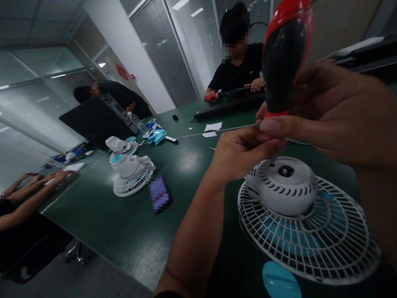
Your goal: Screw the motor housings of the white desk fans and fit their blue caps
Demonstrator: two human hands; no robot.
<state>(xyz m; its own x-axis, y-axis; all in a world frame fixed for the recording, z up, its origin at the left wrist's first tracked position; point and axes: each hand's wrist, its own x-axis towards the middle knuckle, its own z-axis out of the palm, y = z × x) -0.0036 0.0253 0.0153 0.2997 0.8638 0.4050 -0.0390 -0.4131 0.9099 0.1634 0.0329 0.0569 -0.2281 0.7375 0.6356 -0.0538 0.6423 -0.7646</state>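
R hand [339, 112] gripping red-blk driver [282, 65], upper right, L hand [239, 154] pinched at its shaft [272, 161], best kept square to fan housing [286, 193] w/ steady pressure

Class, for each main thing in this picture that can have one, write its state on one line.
Screwdriver: held nearly upright.
Right hand: closed on the screwdriver.
Left hand: fingers pinched at the shaft.
Near fan: lying motor side up.
Farther fan at left: also motor side up.
Blue oval piece: loose on the table.
Phone: lying flat.
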